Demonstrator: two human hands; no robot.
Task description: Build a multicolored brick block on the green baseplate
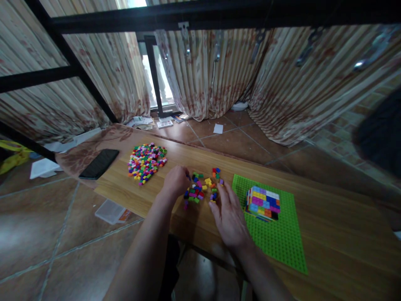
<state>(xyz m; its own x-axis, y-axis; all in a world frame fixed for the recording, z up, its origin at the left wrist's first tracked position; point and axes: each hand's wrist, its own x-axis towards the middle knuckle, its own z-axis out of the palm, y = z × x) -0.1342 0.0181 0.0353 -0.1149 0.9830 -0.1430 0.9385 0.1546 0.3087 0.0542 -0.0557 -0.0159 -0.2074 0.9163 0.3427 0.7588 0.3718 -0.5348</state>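
Observation:
My left hand (177, 180) is at the left edge of a loose scatter of small building bricks (194, 195). Its fingers are curled together, and whatever they may hold is hidden. On the other side of that scatter, my right hand (231, 214) lies low with its fingers stretched out and apart, the fingertips beside a few bricks. Just right of it is a green baseplate (282, 238). A multicoloured block built from bricks (262, 203) stands on the baseplate's upper part.
A large pile of mixed bricks (147, 161) lies on the wooden tabletop (338, 234) at the left. Beyond it a black phone (99, 164) rests on a patterned cloth (108, 136). Black metal bars (200, 16) cross overhead. A clear plastic box (110, 211) is on the floor.

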